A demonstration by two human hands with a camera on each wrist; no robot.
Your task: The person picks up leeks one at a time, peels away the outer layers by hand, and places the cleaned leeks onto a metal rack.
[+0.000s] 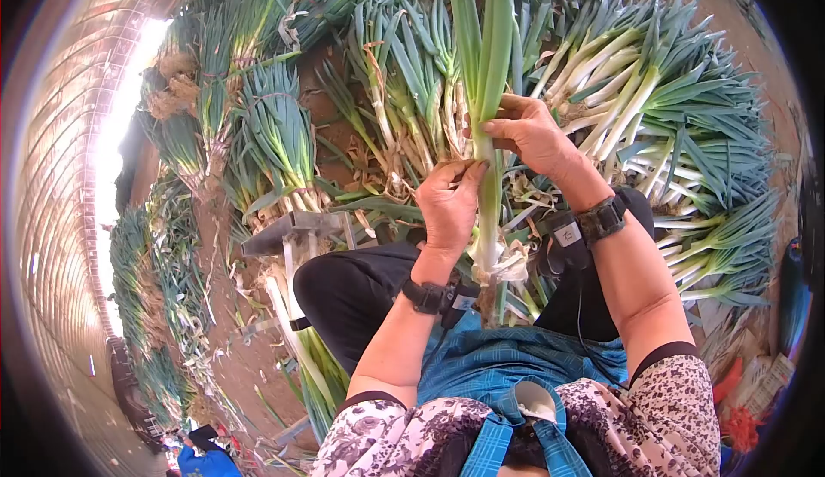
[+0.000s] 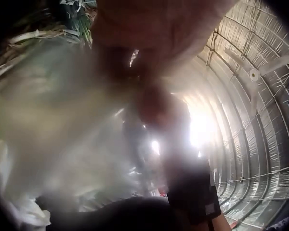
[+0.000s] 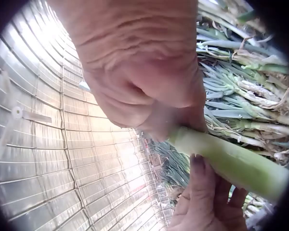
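A thick green onion (image 1: 490, 206) stands upright between my knees, its green leaves pointing away from me. My right hand (image 1: 534, 136) pinches it between thumb and fingers where the leaves begin to part. Just below, my left hand (image 1: 447, 206) pinches the stalk from the other side. Loose whitish skin (image 1: 507, 264) hangs around the stalk's lower end. In the right wrist view, the pale green stalk (image 3: 231, 163) runs between both hands, with the left thumb against it. The left wrist view is mostly blurred by the near stalk.
Piles of green onions (image 1: 687, 125) lie to the right, and more (image 1: 412, 82) lie ahead. Tied bundles (image 1: 277, 120) stand at the left. A metal stand (image 1: 296, 226) is beside my left knee. Scraps litter the dirt floor (image 1: 245, 357). A ribbed tunnel wall (image 1: 60, 176) curves along the left.
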